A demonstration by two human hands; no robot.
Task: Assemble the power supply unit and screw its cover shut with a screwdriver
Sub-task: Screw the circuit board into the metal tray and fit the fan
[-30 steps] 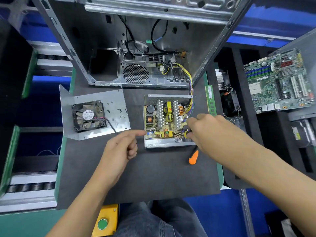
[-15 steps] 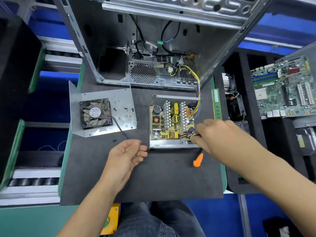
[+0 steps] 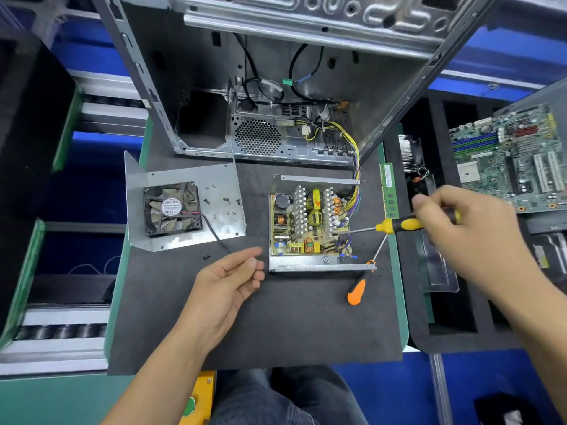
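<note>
Power supply unit point(image 3: 310, 228): sits open on the dark mat point(image 3: 276, 326), just right of centre, circuit board exposed; a bundle of coloured wires runs from its 1 o'clock corner up into the computer case point(image 3: 276, 87) at 12 o'clock.
Cover point(image 3: 184, 207): metal plate at 9 o'clock of the unit, apart from it, carrying a black fan point(image 3: 172, 208) and loose screws point(image 3: 225, 199).
Right hand point(image 3: 466, 228): at 3 o'clock, fingers curled around the yellow-and-black screwdriver point(image 3: 399, 225), whose tip reaches over the board's right side.
Left hand point(image 3: 227, 286): at 7 o'clock of the unit, palm up, fingers relaxed and loosely curled, holding nothing visible.
Orange screwdriver point(image 3: 357, 291): lies on the mat at the unit's 5 o'clock corner.
Single black screw point(image 3: 206, 257): on the mat just beyond the left hand's fingers.
Motherboard point(image 3: 509, 154): far off at 2 o'clock.
</note>
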